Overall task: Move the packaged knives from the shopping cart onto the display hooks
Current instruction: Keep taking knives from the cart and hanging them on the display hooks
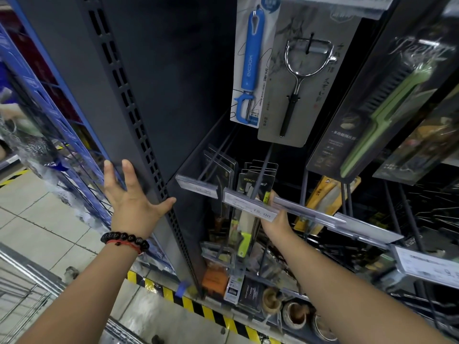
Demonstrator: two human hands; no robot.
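**Right hand at the knife hooks, left braced on the shelf upright**

At lower left a corner of the shopping cart (pixel 22 276) shows. The left hand (pixel 131 197) lies flat with fingers spread against the dark shelf upright (pixel 139 115) — it holds nothing. Right of it, packaged knives (pixel 250 194) hang in a row on a display hook (pixel 260 170), behind the clear price rail (pixel 248 204). The right hand (pixel 275 219) reaches up behind that rail beside the packages — its fingers are hidden, so its grip cannot be told. Peelers (pixel 298 78) hang above.
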